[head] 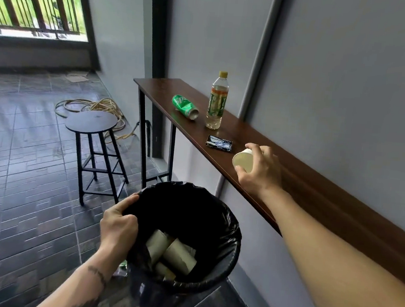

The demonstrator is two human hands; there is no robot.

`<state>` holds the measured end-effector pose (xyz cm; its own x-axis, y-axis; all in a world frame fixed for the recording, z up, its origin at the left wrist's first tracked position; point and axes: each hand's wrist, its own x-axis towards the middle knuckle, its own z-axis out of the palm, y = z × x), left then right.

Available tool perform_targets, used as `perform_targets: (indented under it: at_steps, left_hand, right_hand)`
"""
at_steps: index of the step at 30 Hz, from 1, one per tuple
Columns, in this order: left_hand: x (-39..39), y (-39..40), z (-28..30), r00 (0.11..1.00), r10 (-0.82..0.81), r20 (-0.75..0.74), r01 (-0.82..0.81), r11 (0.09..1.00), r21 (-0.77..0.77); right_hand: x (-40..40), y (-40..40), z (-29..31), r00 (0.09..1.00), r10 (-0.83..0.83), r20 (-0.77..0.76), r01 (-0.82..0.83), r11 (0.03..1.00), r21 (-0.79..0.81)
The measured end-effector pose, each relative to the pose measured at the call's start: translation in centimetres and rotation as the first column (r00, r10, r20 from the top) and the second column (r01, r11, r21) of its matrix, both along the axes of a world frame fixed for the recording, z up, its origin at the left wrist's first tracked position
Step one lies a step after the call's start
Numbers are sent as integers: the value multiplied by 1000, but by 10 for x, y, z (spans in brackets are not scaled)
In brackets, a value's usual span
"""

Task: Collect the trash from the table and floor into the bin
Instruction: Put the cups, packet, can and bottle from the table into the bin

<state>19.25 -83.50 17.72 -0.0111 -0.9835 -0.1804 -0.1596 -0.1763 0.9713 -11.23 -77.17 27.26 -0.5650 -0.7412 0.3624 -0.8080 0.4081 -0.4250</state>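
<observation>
The right hand [260, 167] gripped a white paper cup [243, 160] above the front edge of the narrow wooden table [316, 187], fingers and thumb curled round its wall, the cup tipped on its side with its flat end turned toward the camera. Its long axis ran roughly along the table, pointing away from the wall's far end. Below and to the left of that hand, and nearer the body, the bin [229, 229] hung in the air, the left hand [119, 222] clamped on its near-left rim with the fingers hooked inside the black liner; several cardboard tubes [178, 254] already lay at the bottom. The mouth of the bin faced up and stood open, with free air between it and the cup, so the drop would likely call for a short swing down and leftward off the table edge. Further along the tabletop, well apart from the hand, lay a dark gum packet [219, 143], then an upright tea bottle [217, 103] and a dented green can [185, 107] on its side, still to be collected. A round stool [91, 122] stood left of the table, a coiled hose [90, 106] on the tiled floor behind it.
</observation>
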Motion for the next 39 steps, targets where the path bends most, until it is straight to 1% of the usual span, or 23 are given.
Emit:
perform_targets:
  at_steps: [3,5,7,13,14,16,18,20,23,26,29,31,35,37,39]
  left_hand:
    - [-4,-1,-6,999,1,-38,-1,1000,8]
    - [-6,-2,-11,998,9,-57,-9,1000,6]
    - [-8,-3,-11,998,15,-68,-15,1000,9]
    - [-10,1,-3,994,38,-107,-39,999,-11]
    - [-9,1,-3,993,45,-109,-46,999,-11]
    - [-7,1,-4,993,57,-108,-57,998,0]
    - [-4,2,-3,991,66,-115,-66,998,7]
    - [-2,3,0,991,75,-114,-75,997,4]
    - [3,6,7,992,82,-100,-82,997,4]
    - [14,7,11,992,59,-111,-59,998,3]
    - [31,0,9,992,61,-109,-60,998,10]
    - [43,-5,6,990,61,-128,-60,998,14]
    - [66,-16,2,989,55,-139,-54,998,9]
    - [74,-22,3,986,66,-155,-66,998,5]
    - [79,-27,7,989,66,-134,-66,998,4]
  right_hand:
    - [-15,-8,-2,997,-42,72,34,993,110]
    - [-19,-18,-4,993,-26,115,10,991,134]
    - [-21,-28,-5,990,-23,139,6,992,124]
    - [-28,-27,-1,998,-55,39,50,992,116]
    - [-27,-24,2,998,-54,37,51,994,92]
    - [-19,-19,7,999,-31,33,31,999,-16]
    - [-1,-16,6,999,44,-1,-43,989,-138]
    - [26,-11,-1,989,146,-23,-147,973,-176]
    - [75,-5,-22,956,292,10,-290,953,-83]
    - [123,-3,-40,902,419,104,-429,897,105]
    - [157,-4,-61,870,467,158,-492,809,320]
    - [173,-3,-70,864,473,175,-500,764,407]
    - [189,-3,-67,875,455,167,-480,767,427]
    - [190,-5,-58,883,445,147,-465,792,395]
    - [189,-7,-47,891,436,124,-450,820,353]
